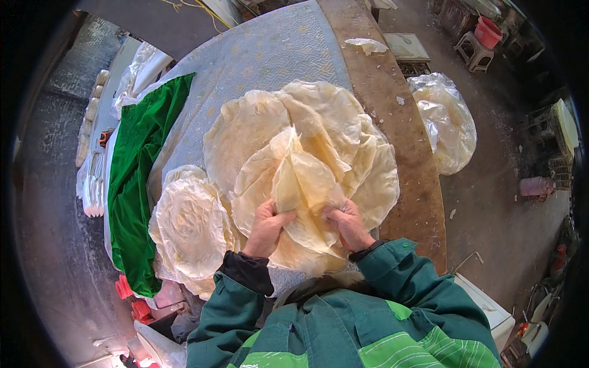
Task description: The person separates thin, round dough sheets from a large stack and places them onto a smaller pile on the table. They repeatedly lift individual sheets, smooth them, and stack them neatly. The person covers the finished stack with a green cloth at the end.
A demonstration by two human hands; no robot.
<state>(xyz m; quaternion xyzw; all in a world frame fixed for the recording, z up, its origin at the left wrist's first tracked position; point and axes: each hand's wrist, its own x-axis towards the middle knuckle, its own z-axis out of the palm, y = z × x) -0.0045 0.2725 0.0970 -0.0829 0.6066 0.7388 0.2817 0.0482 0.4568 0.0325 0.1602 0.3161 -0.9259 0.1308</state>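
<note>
Both hands grip one thin, pale flatbread sheet [313, 177], which is creased into a fold that rises in the middle. My left hand [268, 226] pinches its left side between thumb and fingers. On the right side, my right hand [349, 224] holds it the same way, with the fingertips partly hidden by the sheet. Beneath and beyond lie several overlapping large round flatbread sheets [251, 126], some folded over. To the left of my left hand sits a stack of smaller round sheets [192, 221] with ragged edges.
A quilted pale-blue cloth [271, 50] covers part of the brown board table [409, 184]. Green velvety cloth [138, 175] drapes along the left. A torn scrap [366, 45] lies at the far right. Beyond the table's right edge is a filled clear plastic bag [444, 124]; a red bucket [487, 32] rests on a stool [475, 51].
</note>
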